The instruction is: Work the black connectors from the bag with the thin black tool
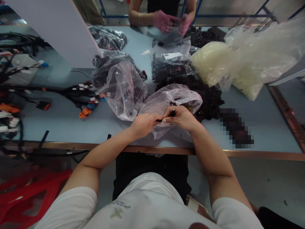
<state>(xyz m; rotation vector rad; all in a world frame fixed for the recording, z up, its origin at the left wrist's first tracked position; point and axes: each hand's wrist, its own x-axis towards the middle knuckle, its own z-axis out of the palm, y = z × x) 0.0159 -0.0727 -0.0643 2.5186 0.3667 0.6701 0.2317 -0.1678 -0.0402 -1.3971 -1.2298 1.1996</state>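
Observation:
My left hand (145, 124) and my right hand (179, 117) meet over the front of the table, fingertips nearly touching. Between them is a small black part (173, 112), its dark tip poking up from my right fingers. A bit of black also shows at my left fingertips, both hands being closed in a pinch. Whether this is one piece or two I cannot tell. Just behind and under my hands lies an open clear plastic bag (186, 92) with small dark bits inside. A pile of black parts (211, 98) spreads behind the bag on the right.
Filled clear bags (126, 86) stand left of centre, with a labelled bag (171, 63) farther back. Cream-coloured bags (214, 60) sit at right. Wire harnesses (71, 92) with orange and blue connectors cover the left. Across the table, a person's pink-gloved hands (166, 21) work.

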